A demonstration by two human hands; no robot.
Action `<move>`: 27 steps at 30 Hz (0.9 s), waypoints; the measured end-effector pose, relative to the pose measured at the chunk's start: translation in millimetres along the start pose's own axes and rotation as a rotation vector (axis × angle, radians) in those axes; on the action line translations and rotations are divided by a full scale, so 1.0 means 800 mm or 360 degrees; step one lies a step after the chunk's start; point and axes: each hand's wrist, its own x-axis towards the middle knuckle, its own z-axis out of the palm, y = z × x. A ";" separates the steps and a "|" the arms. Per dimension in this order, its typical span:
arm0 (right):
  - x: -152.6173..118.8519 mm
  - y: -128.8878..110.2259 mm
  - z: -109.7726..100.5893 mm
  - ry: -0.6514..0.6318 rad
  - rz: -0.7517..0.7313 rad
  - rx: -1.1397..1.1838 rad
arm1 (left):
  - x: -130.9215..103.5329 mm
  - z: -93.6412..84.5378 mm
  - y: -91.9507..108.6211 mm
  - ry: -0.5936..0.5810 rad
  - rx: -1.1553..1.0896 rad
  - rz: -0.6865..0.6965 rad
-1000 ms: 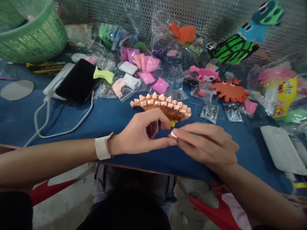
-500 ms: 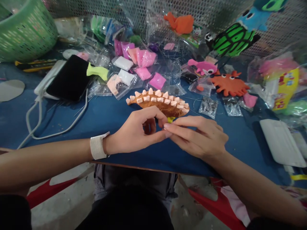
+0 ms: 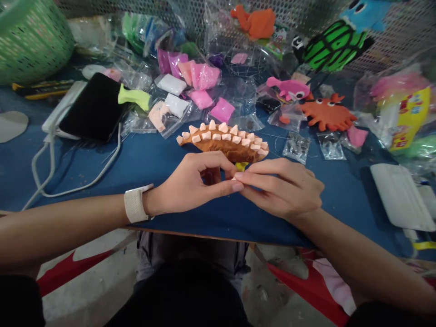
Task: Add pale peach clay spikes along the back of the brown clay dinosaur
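Brown and curved, a model sits on the bench just beyond the hands, its back already lined with pale spikes; left hand and right hand together pinch a small pale piece, not on the model.

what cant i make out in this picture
Pale piece: head view, shape mostly hidden by fingertips of the left hand and right hand.
Brown figure: head view, part of its lower side is behind the left hand.
Basket: head view, cut off by the left and top edges.
Blue figure: head view, cut off by the top edge.
Yellow packet: head view, print too blurred to read.
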 end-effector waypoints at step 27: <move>0.000 0.006 -0.001 -0.0035 -0.0022 0.0070 | 0.001 -0.002 -0.002 -0.0071 -0.0041 -0.0096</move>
